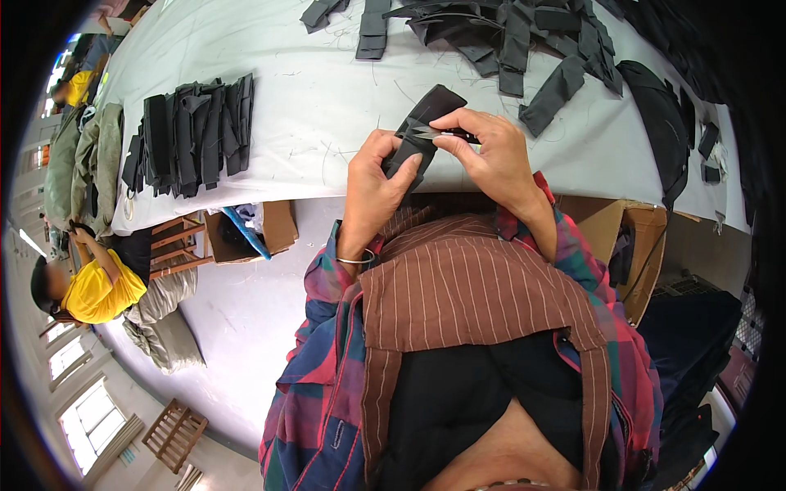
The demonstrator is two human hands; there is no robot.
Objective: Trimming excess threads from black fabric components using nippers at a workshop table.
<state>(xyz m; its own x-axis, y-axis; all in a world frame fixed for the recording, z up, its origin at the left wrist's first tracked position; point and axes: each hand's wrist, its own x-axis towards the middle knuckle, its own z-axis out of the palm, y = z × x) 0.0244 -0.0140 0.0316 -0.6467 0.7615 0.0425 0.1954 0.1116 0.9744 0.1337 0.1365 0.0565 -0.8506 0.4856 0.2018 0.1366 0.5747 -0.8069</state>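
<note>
My left hand (372, 180) is closed on a folded strip of black fabric (435, 104), its thumb lying along the lower part. Pinched in my right hand (497, 155) is a small pair of thread snips (423, 132). Their pointed metal blades lie over the middle of the strip, at its edge near my left thumb. Whether the blades touch a thread is too small to tell. Both hands are above the near edge of the white-covered table (303, 164).
Left on the table stands a row of folded black strips (192, 135). A loose heap of similar strips (508, 41) lies at the far side, with thread scraps around. A black bag-like piece (655, 123) hangs over the right edge. A person in yellow (106, 286) sits at left.
</note>
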